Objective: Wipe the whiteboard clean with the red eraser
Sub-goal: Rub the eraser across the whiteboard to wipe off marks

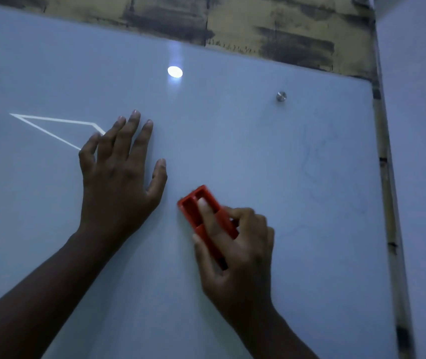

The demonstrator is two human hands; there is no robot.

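Observation:
The whiteboard fills most of the view. My right hand grips the red eraser against the board, thumb on one long side, fingers curled over the other, index finger lying along its back. My left hand presses flat on the board, fingers spread, to the left of the eraser. Faint blue marker traces show on the board to the right of the eraser.
A round metal mounting stud sits near the board's upper right corner. A bright lamp reflection and reflected light lines lie on the glossy surface. A stained yellow wall borders the top, a pale wall the right.

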